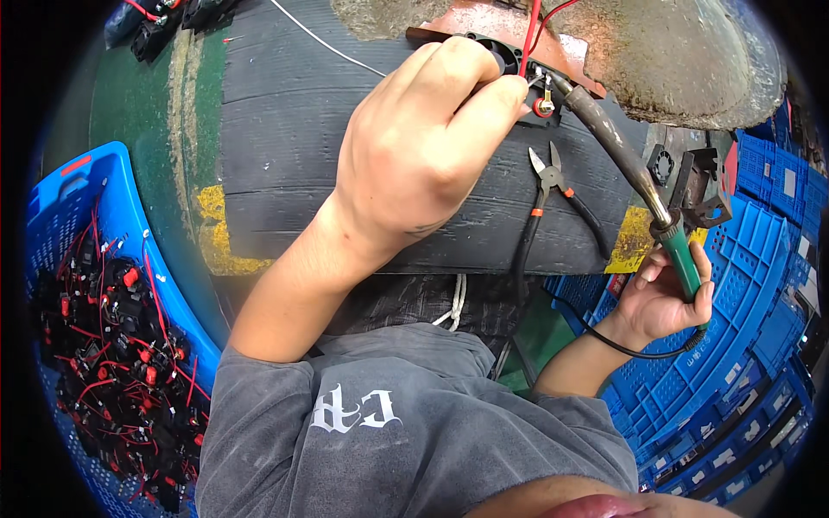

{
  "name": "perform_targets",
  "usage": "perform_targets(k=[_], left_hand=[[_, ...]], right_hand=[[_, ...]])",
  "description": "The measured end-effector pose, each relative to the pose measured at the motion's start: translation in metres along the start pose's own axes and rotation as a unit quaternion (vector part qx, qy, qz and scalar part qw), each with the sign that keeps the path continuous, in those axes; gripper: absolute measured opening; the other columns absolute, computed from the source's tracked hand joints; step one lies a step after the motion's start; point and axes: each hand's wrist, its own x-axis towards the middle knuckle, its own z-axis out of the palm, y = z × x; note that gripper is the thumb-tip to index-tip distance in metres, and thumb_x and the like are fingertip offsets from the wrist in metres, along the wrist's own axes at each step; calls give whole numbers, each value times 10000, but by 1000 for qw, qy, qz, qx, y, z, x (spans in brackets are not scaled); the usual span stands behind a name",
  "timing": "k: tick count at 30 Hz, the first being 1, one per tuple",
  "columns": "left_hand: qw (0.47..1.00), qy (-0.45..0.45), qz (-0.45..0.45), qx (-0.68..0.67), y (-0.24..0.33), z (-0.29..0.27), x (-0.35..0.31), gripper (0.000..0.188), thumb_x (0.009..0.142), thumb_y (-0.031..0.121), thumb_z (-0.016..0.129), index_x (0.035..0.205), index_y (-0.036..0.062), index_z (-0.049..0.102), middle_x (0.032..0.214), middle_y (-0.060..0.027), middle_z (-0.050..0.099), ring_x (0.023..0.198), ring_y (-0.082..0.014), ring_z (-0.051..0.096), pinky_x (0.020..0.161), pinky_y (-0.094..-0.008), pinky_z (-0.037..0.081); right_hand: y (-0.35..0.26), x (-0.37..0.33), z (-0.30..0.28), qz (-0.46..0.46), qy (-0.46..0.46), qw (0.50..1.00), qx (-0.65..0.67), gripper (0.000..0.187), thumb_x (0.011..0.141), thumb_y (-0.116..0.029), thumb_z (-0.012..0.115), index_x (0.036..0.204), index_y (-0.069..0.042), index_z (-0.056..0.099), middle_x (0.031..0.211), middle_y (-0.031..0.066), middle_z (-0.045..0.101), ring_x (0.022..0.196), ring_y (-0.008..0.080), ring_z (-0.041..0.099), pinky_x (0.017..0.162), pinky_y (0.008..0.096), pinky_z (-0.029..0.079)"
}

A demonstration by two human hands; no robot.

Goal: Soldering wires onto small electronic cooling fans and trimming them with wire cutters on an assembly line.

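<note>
My right hand (663, 293) is closed around the green handle of a soldering iron (609, 138). The iron's tip reaches up to a small black part with a fan (499, 53) and a red-ringed metal terminal (544, 105). Over that part my left hand (419, 129) has its fingers pinched together, next to a red wire (530, 34) that runs up out of view. What the fingertips hold is partly hidden; it seems to be the red wire. Diagonal cutters (548, 186) with black and orange handles lie on the dark mat below the part, jaws apart.
A blue basket (121, 173) full of black parts with red wires stands at the left. A worn stone-like block (682, 60) lies at the back right. Beside the iron sit a black bracket (704, 177) and a small fan (661, 164). Blue crates (691, 319) stand at the right.
</note>
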Motion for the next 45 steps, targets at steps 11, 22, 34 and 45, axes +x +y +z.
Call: perform_targets(k=[11,22,34,45], left_hand=[[1000,-7,-3,-4,1,-1,0,277,670,-43,790,930,-4,701,835,-75,566,689,-197,571,584,-297,467],[1000,-5,-9,-6,2,-1,1,271,677,-31,792,932,2,707,840,-71,563,702,-195,573,596,-296,468],[1000,-8,-17,-14,3,-2,-1,255,691,-31,786,932,2,707,842,-70,562,698,-191,572,600,-298,472],[1000,-11,-11,-15,3,-3,-1,252,698,-31,782,936,3,708,850,-72,569,700,-189,580,603,-293,478]], right_hand=[[1,1,-2,5,-15,1000,19,563,919,-445,419,1084,53,624,842,243,672,507,216,585,396,249,443],[-2,-1,-6,-7,-5,1000,11,557,913,-447,429,1101,33,639,851,244,666,528,214,590,393,219,437],[-7,-4,-11,1,-19,1000,15,538,904,-448,450,1080,21,647,849,218,662,542,213,574,407,229,421],[-10,-2,-11,-3,-29,999,28,552,906,-447,447,1057,48,638,864,212,673,522,234,590,415,262,447]])
